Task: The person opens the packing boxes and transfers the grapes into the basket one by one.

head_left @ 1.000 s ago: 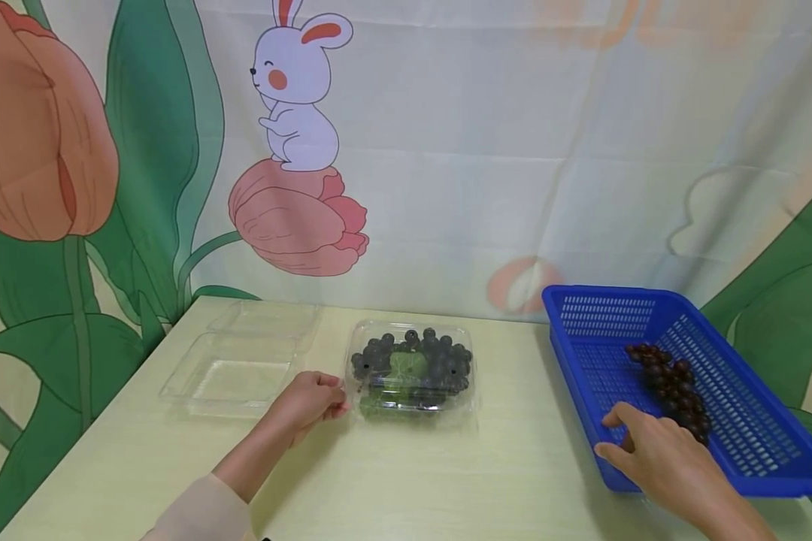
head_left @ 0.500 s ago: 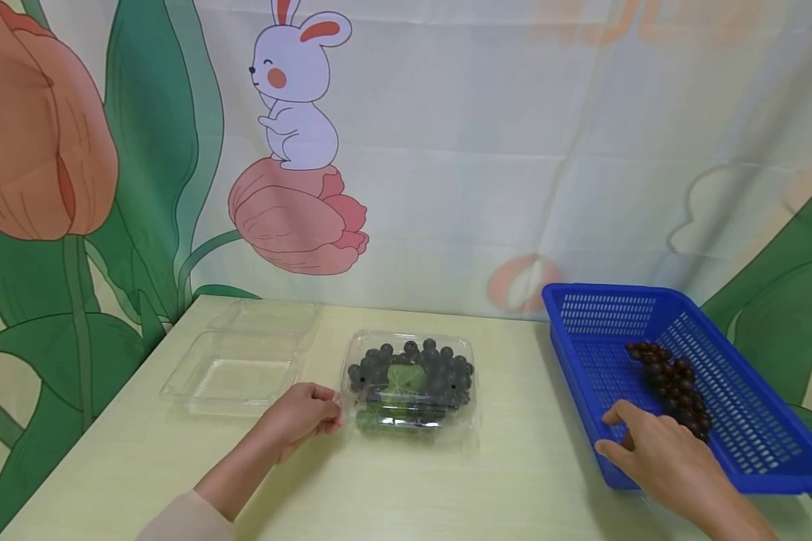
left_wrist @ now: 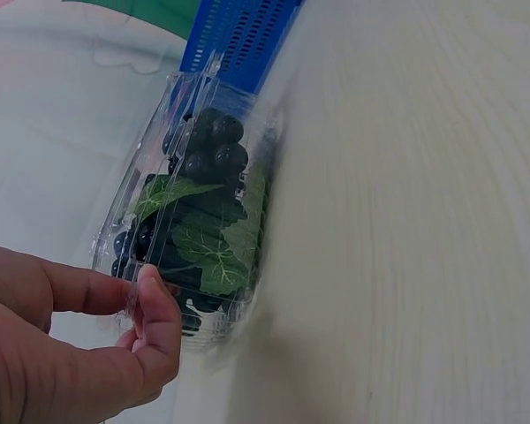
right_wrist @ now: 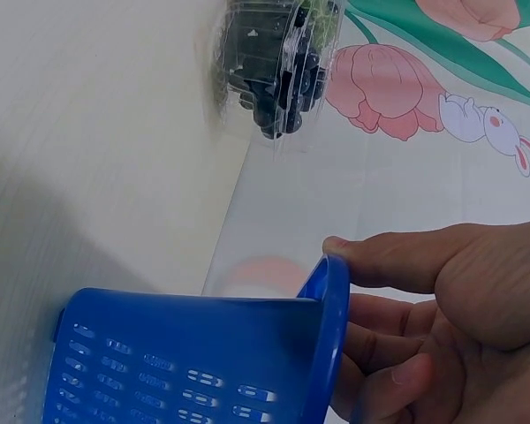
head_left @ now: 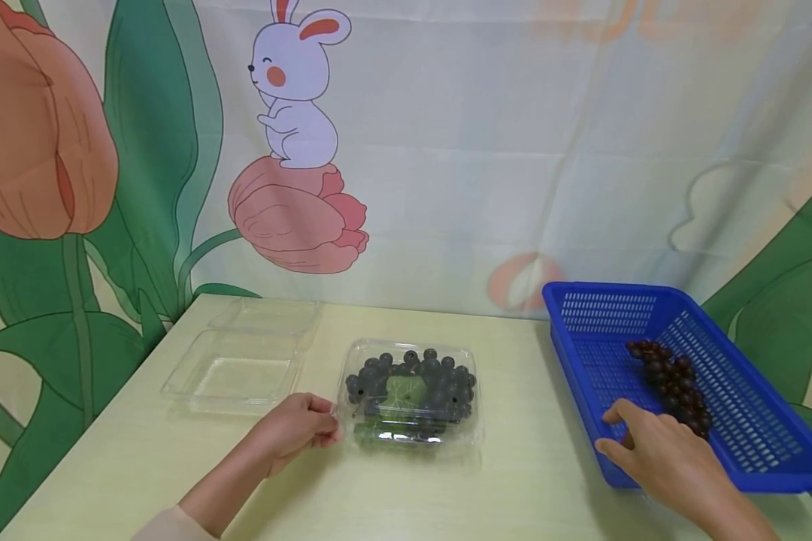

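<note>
Pinching a glossy clear box [head_left: 406, 436] of round grapes [head_left: 436, 373], left grip [head_left: 301, 427], right grip [head_left: 666, 452] clamping slotted basket [head_left: 574, 376]

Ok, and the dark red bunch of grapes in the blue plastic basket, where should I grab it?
I'd take the dark red grape bunch round its middle, from above: it lies stretched along the floor of the blue plastic basket, whose raised walls would likely hinder a low sideways reach. No stem shows clearly.
</note>
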Demonstrator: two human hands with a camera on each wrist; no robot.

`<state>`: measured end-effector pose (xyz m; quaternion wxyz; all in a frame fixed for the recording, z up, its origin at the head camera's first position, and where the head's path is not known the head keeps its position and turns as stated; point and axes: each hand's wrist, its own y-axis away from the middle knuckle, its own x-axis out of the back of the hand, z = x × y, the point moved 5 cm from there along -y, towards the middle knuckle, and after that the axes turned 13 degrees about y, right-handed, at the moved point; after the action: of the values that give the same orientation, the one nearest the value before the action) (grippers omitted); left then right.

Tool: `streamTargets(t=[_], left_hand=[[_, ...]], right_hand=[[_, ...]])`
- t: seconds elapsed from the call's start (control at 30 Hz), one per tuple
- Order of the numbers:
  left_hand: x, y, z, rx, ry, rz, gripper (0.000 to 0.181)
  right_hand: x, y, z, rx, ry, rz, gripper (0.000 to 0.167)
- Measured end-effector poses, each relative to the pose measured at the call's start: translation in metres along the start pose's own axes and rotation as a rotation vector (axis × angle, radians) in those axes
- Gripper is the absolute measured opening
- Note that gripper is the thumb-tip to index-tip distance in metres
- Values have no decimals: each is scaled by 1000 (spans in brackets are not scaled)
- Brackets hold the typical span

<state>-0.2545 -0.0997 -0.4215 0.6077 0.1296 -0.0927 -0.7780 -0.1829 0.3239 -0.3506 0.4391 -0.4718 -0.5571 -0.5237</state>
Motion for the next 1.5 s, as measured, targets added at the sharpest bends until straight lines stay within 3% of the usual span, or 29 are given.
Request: streamTargets(t=[0.33, 0.9, 1.5], left_hand=[[0, 11, -3, 33, 0, 8, 24], [1, 24, -10, 81, -44, -38, 19], [2, 37, -13, 89, -25, -83, 17]], right_hand=[[0, 1, 0, 1, -1, 1, 40], [-4, -3, 5, -24, -9, -37, 41], [-5, -5, 5, -33, -6, -40, 41]])
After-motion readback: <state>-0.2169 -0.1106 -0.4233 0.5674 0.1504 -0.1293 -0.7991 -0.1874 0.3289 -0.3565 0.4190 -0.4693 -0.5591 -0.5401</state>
